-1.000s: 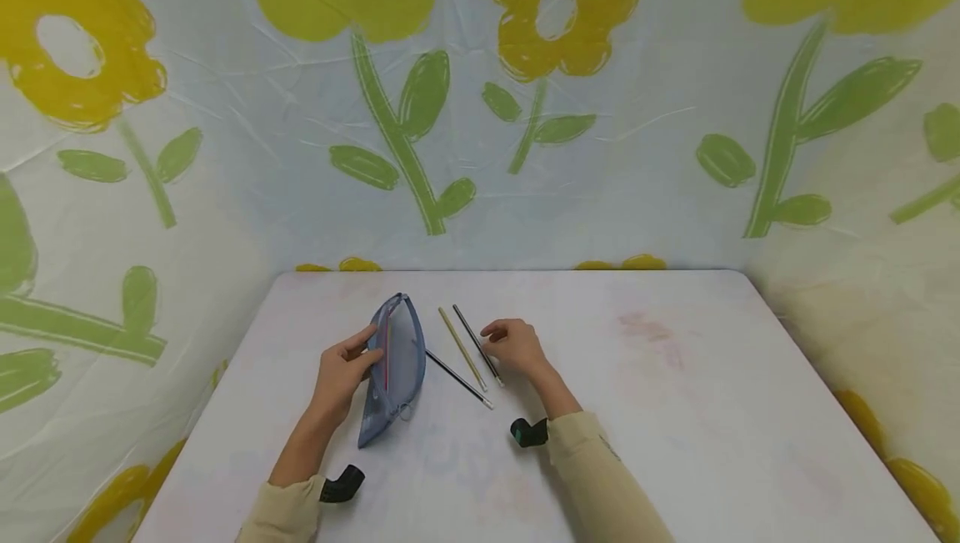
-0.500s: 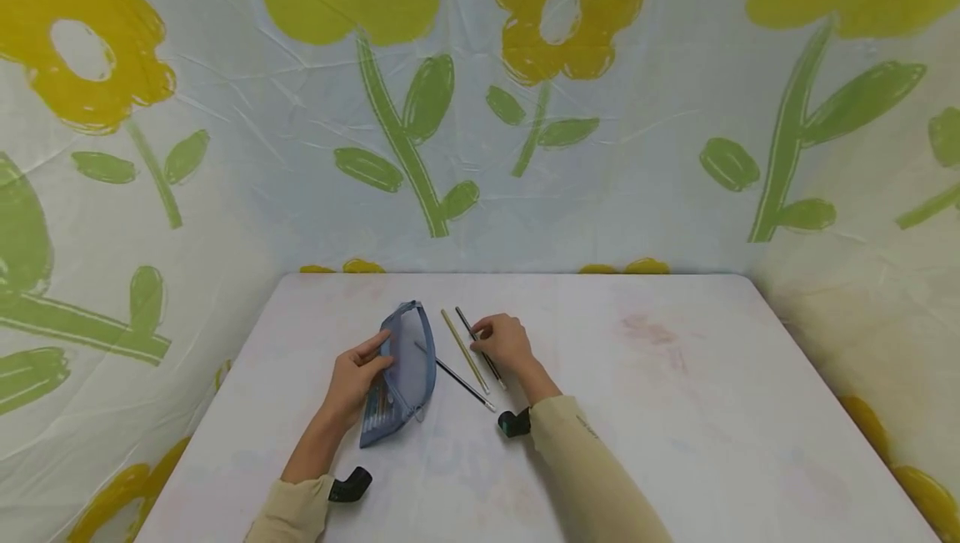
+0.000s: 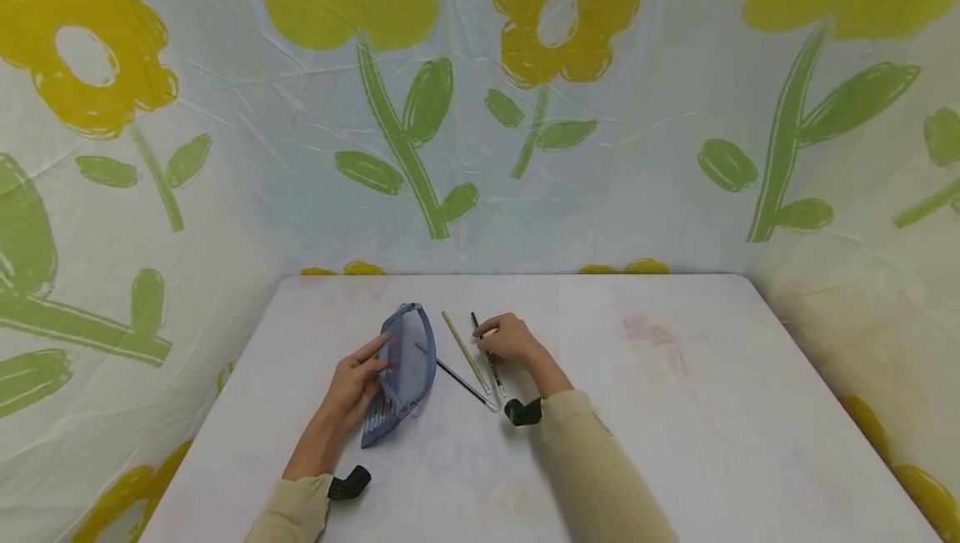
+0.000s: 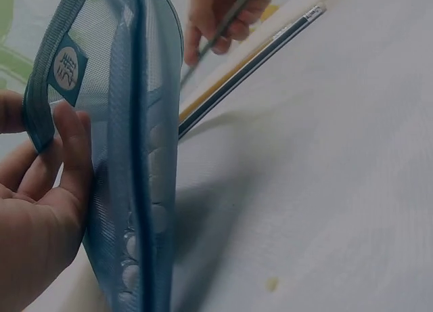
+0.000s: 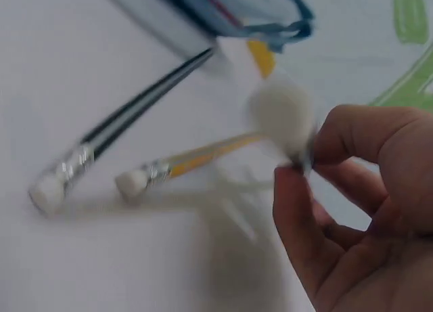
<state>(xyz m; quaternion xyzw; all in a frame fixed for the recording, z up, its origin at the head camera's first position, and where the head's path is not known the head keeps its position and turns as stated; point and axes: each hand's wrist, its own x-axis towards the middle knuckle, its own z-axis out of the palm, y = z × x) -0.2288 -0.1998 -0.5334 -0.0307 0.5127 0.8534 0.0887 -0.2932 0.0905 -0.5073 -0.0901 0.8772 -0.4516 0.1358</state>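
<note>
My left hand [image 3: 352, 384] grips a blue mesh pencil pouch [image 3: 411, 364] by one side of its mouth, holding it tilted up and gaping. Several pencils show through the mesh near its bottom end. Between thumb and fingers, my right hand [image 3: 513, 339] pinches a dark pencil [image 3: 495, 374]. Its white eraser [image 5: 277, 112] points at the camera in the right wrist view, blurred. On the table lie a yellow pencil [image 3: 465, 351] and a second dark pencil [image 3: 461, 382], both between the hands. The far end of that dark pencil is behind the pouch's mesh.
A white table [image 3: 675, 409] carries everything. Behind it and at its sides hangs a cloth [image 3: 637, 193] printed with yellow flowers. Black wrist devices, such as the one on the left wrist [image 3: 349, 483], stick out from both sleeves.
My right hand has moved left to the farther dark pencil, pinched it and shifted it slightly to the right, off its resting line. The pouch has turned, so pencils inside show more.
</note>
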